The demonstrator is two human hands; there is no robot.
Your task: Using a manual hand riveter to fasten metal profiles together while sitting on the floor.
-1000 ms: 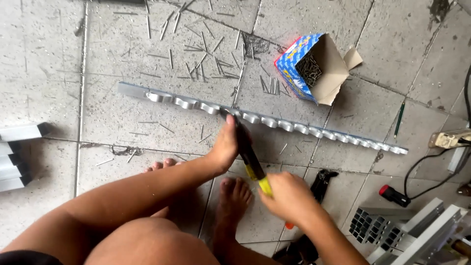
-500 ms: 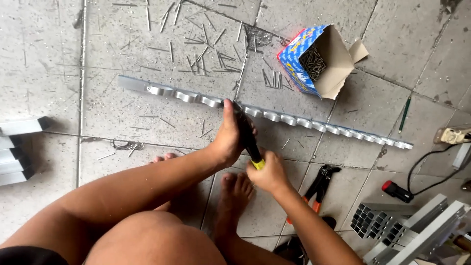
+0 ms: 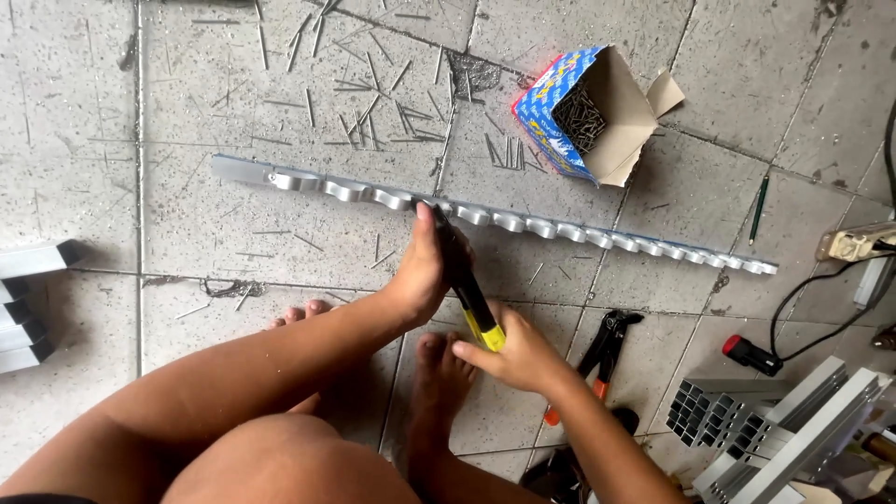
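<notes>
A long silver aluminium strip [image 3: 560, 229] with scalloped notches lies across the tiled floor. My left hand [image 3: 422, 271] rests on the black shaft of a hand tool [image 3: 462, 280] and presses its tip against the strip near the middle. Lower down, my right hand [image 3: 518, 359] grips the tool's yellow and black handle [image 3: 489, 333]. My bare feet [image 3: 439, 373] are on the tiles just below the hands.
An open blue cardboard box [image 3: 583, 112] full of nails lies beyond the strip, with several loose nails [image 3: 364, 103] scattered around. Red-handled pliers [image 3: 602, 350], a green pencil [image 3: 758, 210], cables, and stacked aluminium profiles [image 3: 775, 425] sit at right. More profiles [image 3: 28, 299] lie at left.
My right hand has slid up the tool toward the strip and now holds the yellow handle close under my left hand. The tool stands steeper against the strip.
</notes>
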